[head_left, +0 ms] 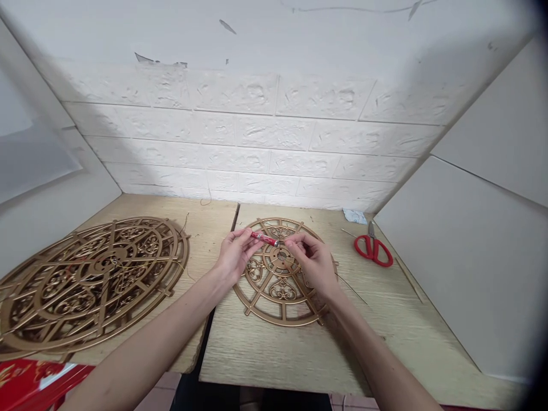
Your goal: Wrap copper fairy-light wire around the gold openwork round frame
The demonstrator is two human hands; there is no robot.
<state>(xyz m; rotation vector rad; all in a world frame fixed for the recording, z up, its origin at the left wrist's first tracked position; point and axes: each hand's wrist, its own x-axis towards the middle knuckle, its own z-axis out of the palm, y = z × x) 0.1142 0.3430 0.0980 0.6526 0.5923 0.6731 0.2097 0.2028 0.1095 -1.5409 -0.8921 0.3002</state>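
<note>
A small round gold openwork disc (280, 297) lies flat on the right wooden board (274, 354). Above its centre my left hand (235, 254) pinches a slim red cylinder with a metal tip (264, 238), held roughly level and pointing right. My right hand (310, 260) hovers over the disc's right half, fingers curled and pinched close to the cylinder's tip; what they hold is too small to name. A thin dark wire (353, 290) trails from under the right hand across the board.
A stack of larger gold openwork discs (89, 279) rests on the left board. Red-handled scissors (373, 249) lie at the right, near a grey side panel (466, 257). A white brick-pattern wall (265, 137) stands behind. Red packaging (29, 382) shows at the bottom left.
</note>
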